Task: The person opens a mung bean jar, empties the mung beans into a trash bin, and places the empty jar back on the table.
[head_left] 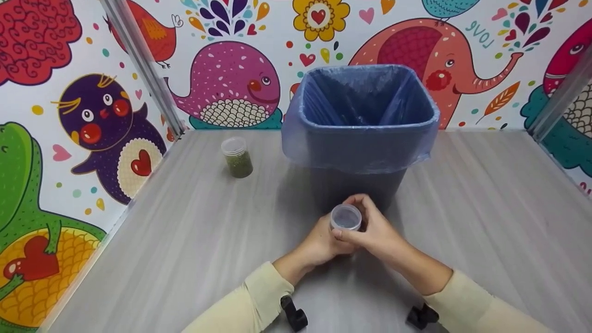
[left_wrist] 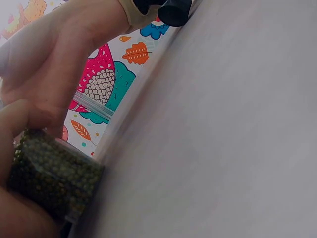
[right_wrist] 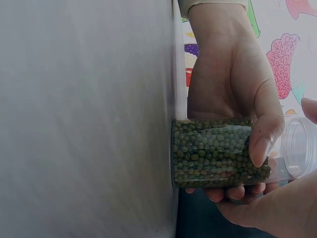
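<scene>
My left hand [head_left: 319, 238] grips a clear plastic jar [right_wrist: 213, 153] of green beans around its side, thumb along the wall in the right wrist view. The jar's base is at the tabletop. My right hand [head_left: 377, 226] holds the clear round lid [head_left: 346, 217] at the top, its thumb and fingers on opposite sides of the rim. The beans fill much of the jar, leaving a gap below the lid [right_wrist: 299, 146]. A second jar [head_left: 238, 159] of green contents, capped, stands farther back on the left.
Just beyond my hands stands a tall grey bin [head_left: 358, 185], lined with a translucent blue bag [head_left: 296, 138] folded over its rim. The pale wood-grain table [head_left: 194, 240] runs up to cartoon-printed walls [head_left: 236, 83] at the back and sides.
</scene>
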Demonstrator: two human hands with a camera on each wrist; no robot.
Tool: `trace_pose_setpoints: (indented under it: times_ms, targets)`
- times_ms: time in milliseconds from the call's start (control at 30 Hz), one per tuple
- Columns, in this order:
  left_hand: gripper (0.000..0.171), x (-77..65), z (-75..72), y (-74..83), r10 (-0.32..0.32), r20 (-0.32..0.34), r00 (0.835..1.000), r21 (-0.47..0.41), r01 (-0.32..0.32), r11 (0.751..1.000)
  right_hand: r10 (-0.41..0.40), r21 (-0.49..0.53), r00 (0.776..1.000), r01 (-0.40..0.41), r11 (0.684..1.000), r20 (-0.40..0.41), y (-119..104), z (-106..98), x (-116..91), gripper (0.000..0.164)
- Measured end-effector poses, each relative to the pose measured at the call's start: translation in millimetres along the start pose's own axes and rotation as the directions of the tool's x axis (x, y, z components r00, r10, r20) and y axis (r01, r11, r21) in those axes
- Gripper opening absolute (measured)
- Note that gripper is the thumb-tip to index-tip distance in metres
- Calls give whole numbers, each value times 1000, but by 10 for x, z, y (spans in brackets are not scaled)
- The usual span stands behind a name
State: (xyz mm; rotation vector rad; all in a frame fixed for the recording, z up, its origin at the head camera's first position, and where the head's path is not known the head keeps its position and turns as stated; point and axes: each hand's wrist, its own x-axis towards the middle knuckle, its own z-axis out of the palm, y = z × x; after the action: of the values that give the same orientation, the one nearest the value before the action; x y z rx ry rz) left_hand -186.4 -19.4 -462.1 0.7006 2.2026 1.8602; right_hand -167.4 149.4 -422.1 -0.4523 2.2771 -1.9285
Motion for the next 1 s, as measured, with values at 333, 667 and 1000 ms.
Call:
trace_pose_setpoints:
  times_ms: [333,667,1000]
  targets:
    - [76,8,-7,17,-11,-8,1000,18,11,1000,-50,19,998,49,999,36,28,-6,24,65]
    - [61,-17,7,-12,22,-19,1000,32,-21,999,-94,-27,993,96,995,68,63,-8,19,61]
    - [62,-7,8,-25,48,-19,999,7,-48,999,-89,-47,994,92,995,62,46,-14,19,62]
